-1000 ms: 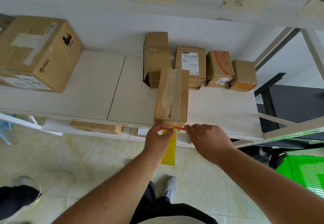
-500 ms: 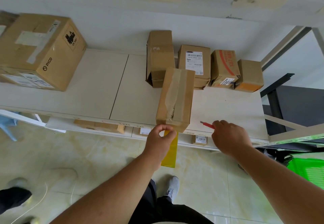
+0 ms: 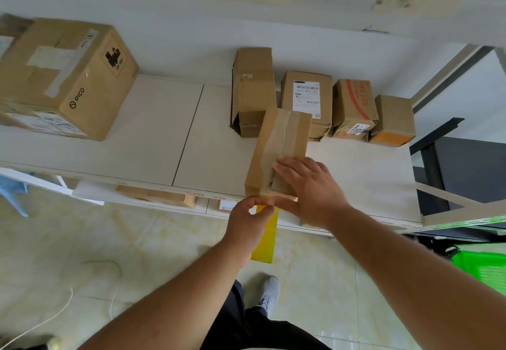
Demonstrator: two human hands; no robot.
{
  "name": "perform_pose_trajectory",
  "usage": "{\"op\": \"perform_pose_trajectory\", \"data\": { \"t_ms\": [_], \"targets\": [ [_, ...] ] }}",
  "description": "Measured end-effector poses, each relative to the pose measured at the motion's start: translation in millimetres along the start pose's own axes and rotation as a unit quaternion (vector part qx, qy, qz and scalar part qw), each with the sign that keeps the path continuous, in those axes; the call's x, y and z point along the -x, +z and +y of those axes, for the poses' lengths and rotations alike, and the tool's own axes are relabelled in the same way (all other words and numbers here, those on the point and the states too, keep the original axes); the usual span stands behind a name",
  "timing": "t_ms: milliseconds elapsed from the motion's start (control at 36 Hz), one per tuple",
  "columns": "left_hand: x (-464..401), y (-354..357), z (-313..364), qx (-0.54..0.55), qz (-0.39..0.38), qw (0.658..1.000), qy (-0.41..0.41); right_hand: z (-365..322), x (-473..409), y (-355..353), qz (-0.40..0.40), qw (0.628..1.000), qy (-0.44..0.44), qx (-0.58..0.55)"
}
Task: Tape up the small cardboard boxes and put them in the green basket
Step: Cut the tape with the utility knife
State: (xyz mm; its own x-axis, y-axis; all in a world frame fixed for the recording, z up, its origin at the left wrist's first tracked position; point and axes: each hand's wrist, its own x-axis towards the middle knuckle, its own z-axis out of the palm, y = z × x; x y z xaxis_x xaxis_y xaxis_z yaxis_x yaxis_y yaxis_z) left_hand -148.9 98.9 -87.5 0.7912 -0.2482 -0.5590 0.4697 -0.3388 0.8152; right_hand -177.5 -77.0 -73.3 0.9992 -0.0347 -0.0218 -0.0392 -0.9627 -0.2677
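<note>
Your right hand (image 3: 309,188) lies flat, fingers straight and together, on the near end of the small cardboard box (image 3: 279,155), which sits at the near edge of the white shelf (image 3: 153,136). Your left hand (image 3: 250,219) pinches the yellow strip of tape (image 3: 267,237) hanging from the box's near end (thumb and forefinger closed on its top). The green basket (image 3: 484,270) sits low on the far right, well apart from the box.
</note>
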Motion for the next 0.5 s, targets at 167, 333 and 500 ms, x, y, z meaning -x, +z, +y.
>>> {"op": "perform_pose_trajectory", "data": {
  "t_ms": [167, 333, 500],
  "targets": [
    [-1.0, -0.9, 0.7, -0.012, 0.000, 1.000, 0.008, -6.4, -9.3, 6.6, 0.018, 0.998, 0.011, 0.051],
    [-2.7, -8.0, -1.0, -0.068, -0.010, 0.998, 0.004, -9.8, -10.3, 14.1, 0.056, 0.996, 0.008, 0.065],
    [1.9, -23.6, -19.3, -0.068, 0.008, 0.997, -0.032, -30.4, -10.5, 18.1, 0.079, 0.990, 0.062, 0.094]
  ]
}}
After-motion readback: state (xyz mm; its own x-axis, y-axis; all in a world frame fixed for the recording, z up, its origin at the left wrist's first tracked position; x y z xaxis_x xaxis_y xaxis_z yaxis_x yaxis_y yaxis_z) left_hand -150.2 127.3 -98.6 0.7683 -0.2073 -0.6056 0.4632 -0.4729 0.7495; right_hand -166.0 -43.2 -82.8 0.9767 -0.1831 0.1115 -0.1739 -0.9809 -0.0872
